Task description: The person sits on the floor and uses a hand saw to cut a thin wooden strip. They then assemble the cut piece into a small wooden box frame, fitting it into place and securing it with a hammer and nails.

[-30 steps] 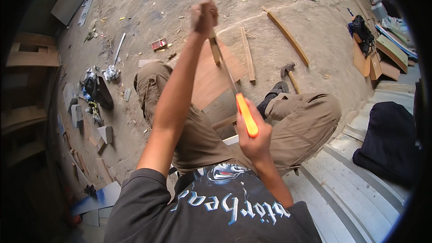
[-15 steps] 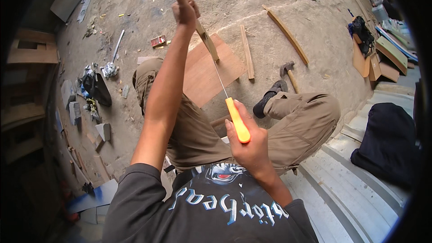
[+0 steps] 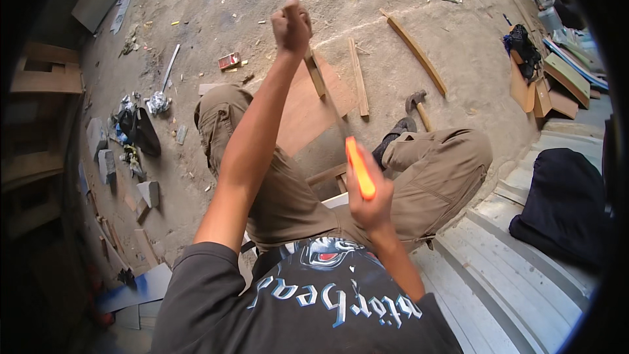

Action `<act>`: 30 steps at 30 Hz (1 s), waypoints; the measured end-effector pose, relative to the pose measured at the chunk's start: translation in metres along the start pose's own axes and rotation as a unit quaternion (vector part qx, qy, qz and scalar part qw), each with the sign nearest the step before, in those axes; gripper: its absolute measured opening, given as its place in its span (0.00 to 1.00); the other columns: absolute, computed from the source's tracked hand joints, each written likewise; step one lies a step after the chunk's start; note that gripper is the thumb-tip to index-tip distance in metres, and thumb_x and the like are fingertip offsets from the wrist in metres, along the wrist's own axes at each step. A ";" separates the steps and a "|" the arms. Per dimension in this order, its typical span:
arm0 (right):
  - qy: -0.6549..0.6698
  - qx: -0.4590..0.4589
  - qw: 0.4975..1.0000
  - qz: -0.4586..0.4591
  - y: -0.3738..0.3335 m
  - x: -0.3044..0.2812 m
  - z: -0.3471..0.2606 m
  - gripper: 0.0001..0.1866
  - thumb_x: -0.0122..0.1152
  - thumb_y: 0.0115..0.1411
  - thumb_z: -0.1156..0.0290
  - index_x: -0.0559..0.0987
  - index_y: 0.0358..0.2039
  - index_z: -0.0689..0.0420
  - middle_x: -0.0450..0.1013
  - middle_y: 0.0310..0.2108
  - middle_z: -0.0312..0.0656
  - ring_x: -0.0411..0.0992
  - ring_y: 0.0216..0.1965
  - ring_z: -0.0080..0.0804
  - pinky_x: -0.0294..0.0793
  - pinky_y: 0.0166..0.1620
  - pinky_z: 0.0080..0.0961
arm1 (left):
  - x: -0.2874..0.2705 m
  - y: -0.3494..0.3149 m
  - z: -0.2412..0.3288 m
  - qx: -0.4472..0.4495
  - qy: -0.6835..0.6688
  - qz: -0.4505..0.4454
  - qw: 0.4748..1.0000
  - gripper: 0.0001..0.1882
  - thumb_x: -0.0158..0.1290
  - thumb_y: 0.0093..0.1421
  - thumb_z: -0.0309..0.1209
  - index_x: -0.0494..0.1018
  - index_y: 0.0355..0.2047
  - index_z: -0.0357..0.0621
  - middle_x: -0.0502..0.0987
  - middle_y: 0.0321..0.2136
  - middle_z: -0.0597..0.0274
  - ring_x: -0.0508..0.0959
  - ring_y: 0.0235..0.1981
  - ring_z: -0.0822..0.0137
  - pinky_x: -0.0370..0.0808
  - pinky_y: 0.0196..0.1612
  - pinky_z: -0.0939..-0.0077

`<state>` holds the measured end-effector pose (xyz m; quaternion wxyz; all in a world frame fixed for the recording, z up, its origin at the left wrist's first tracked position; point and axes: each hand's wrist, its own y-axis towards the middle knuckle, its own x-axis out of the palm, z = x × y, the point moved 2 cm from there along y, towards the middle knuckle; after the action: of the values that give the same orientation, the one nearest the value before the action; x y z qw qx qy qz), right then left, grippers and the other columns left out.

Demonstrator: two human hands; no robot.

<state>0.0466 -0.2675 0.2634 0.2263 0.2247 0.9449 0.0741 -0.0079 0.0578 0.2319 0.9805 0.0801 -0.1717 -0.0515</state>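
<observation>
My left hand is closed around the far end of a narrow wood strip, held out in front of my knees. My right hand grips the orange-yellow handle of a handsaw. Its thin blade is seen nearly edge-on, blurred, and runs from the handle up to the near end of the strip. Whether the teeth touch the wood I cannot tell. Beneath the strip lies a flat reddish-brown plywood sheet on the ground, partly hidden by my left arm and leg.
Right of the plywood lie a short wood strip, a longer wood bar and a hammer by my foot. A small red box lies beyond my left knee. Dark cloth rests on ridged metal sheeting at right.
My left hand has shifted right and slightly nearer with the wood strip. My right hand has moved a little right with the handsaw, whose blade is now blurred.
</observation>
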 end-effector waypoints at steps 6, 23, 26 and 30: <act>0.028 0.089 0.994 -0.063 0.012 0.010 -0.032 0.24 0.61 0.59 0.75 0.72 0.57 0.63 0.78 0.41 0.58 0.81 0.34 0.43 0.78 0.33 0.31 | -0.014 0.006 0.004 -0.074 -0.052 0.020 0.996 0.25 0.43 0.61 0.53 0.54 0.13 0.54 0.53 0.08 0.72 0.51 0.08 0.75 0.46 0.12 0.74; -0.010 -0.009 1.000 0.017 -0.003 0.006 0.002 0.24 0.61 0.60 0.74 0.72 0.56 0.64 0.76 0.28 0.57 0.79 0.25 0.39 0.75 0.29 0.29 | 0.017 -0.008 0.002 0.016 0.003 -0.023 1.000 0.26 0.43 0.64 0.49 0.58 0.13 0.50 0.57 0.09 0.70 0.55 0.09 0.76 0.50 0.13 0.77; -0.002 0.042 0.999 0.007 0.030 0.007 -0.009 0.23 0.61 0.60 0.74 0.72 0.56 0.64 0.76 0.25 0.55 0.77 0.21 0.36 0.74 0.26 0.27 | 0.013 0.004 0.000 0.051 -0.018 -0.050 0.997 0.26 0.41 0.65 0.48 0.59 0.13 0.49 0.57 0.09 0.70 0.56 0.09 0.76 0.53 0.13 0.78; -0.010 0.028 1.000 0.010 0.020 0.007 -0.001 0.22 0.61 0.60 0.75 0.73 0.55 0.65 0.78 0.29 0.54 0.78 0.24 0.31 0.75 0.29 0.25 | 0.017 0.001 -0.003 0.091 0.030 -0.038 0.995 0.26 0.40 0.67 0.47 0.59 0.14 0.48 0.56 0.10 0.71 0.56 0.10 0.77 0.52 0.14 0.78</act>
<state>0.0489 -0.2463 0.2662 0.2288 0.2411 0.9419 0.0477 0.0090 0.0567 0.2348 0.9712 0.1770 -0.1435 -0.0700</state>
